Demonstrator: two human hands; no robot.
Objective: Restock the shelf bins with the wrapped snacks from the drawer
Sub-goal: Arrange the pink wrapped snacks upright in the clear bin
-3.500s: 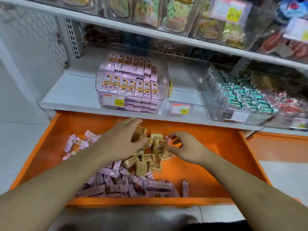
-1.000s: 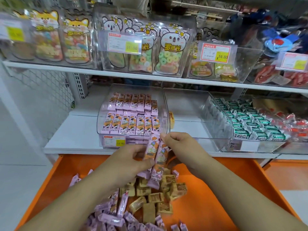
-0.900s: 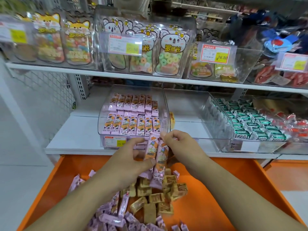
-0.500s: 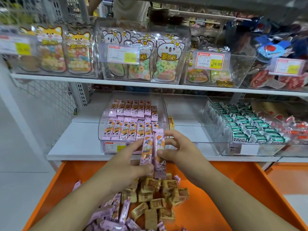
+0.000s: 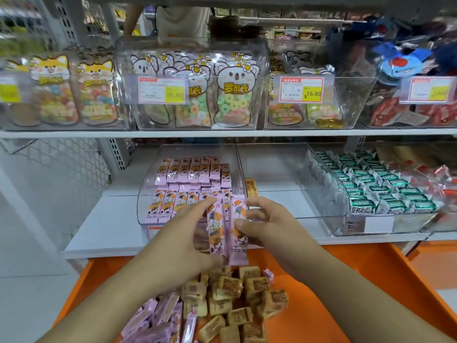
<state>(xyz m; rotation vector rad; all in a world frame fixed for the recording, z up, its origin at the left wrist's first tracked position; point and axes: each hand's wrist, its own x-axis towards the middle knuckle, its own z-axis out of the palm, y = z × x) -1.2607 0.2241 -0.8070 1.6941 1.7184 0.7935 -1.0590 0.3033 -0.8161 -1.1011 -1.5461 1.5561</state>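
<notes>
Both hands have lifted from the orange drawer (image 5: 309,315) toward the clear bin (image 5: 150,191). Left hand (image 5: 183,240) and right hand (image 5: 268,225) each pinch the upright pink snack bars (image 5: 227,231) with curled fingers, just before the bin's front; placing them likely follows.

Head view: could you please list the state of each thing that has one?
Left hand: holds pink packets, upright.
Right hand: pinches the same packets.
Pink snack bin: nearly full.
Middle bin: nearly empty.
Green snack bin: full.
Orange drawer: open, snacks inside.
</notes>
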